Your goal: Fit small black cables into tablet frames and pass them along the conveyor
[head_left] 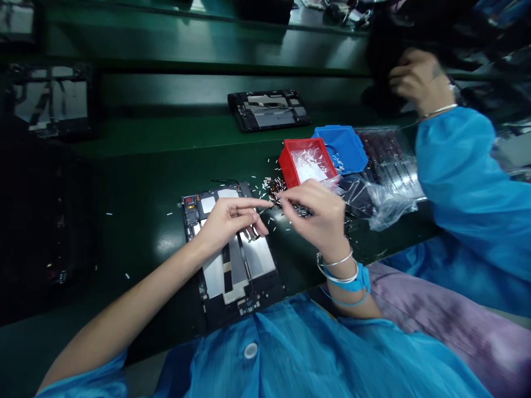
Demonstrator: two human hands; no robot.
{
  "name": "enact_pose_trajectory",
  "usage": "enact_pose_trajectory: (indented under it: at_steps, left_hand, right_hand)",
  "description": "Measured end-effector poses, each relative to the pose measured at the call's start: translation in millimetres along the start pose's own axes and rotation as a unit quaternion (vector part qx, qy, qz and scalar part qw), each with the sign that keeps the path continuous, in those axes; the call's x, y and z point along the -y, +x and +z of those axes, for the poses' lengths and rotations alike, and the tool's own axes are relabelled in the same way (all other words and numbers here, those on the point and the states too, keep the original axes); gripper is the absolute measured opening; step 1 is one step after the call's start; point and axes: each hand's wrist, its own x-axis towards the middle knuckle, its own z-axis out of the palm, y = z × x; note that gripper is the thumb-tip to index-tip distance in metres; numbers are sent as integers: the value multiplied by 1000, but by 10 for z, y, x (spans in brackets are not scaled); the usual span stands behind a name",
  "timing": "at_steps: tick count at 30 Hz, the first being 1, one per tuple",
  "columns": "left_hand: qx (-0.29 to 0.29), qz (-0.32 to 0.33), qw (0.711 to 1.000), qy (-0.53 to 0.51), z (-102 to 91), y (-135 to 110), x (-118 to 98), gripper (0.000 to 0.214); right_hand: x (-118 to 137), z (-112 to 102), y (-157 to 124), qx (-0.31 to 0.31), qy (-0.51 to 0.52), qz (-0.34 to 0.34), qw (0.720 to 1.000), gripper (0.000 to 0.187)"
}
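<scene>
An opened tablet (213,273), its inner plates, flat cables and small boards exposed, lies on the dark green bench in front of me. Over its upper right part is my left hand (232,218), index finger stretched to the right and thumb close to the other fingers; a tiny thing seems to be between them, too small to name. My right hand (317,213) pinches thumb and index finger together near the left fingertips; whatever they hold is hidden. Just beyond the fingertips spreads a pile of tiny dark and white parts (276,189).
A red bin (289,166) of small white pieces and a blue bin (348,148) stand behind my right hand. Clear plastic bags (384,202) and a clear tray (394,157) lie right. Another opened tablet (269,110) sits behind. A co-worker's hand (421,80) reaches in at right.
</scene>
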Motion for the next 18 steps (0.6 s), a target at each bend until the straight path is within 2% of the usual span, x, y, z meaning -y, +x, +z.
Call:
enact_pose_trajectory:
  at_steps: [2,4,5,7,9,11,13,15,17,18]
  left_hand:
    - [0,-13,999,-30,0,1,-11,27]
    - [5,-14,998,-65,0,4,-27,28]
    - [17,-12,997,-80,1,7,-33,29]
    - [54,-14,993,-104,4,13,-37,28]
    - [92,-26,988,-125,12,10,-26,26]
    - [116,-45,981,-146,24,-8,-5,23]
    - [133,-72,977,-150,29,-31,2,22]
    - [140,-103,979,-111,8,-17,-37,24]
    - [88,-95,992,-10,-55,98,-144,25]
    - [23,-72,995,61,-104,210,-220,24]
  right_hand:
    - [-122,-68,7,-73,-92,79,990,23]
    - [-207,-102,-3,-122,-124,151,973,23]
    - [-221,-97,-16,-113,-91,175,974,19]
    - [-185,-37,-52,-30,68,201,977,10]
    - [-99,66,-89,62,263,200,942,9]
    - [-19,164,-110,89,394,168,899,10]
    - [22,216,-112,62,444,130,884,5]
    - [26,209,-107,22,450,117,885,5]
    - [18,156,-109,-19,440,123,889,8]
    - [15,122,-115,-36,430,124,893,9]
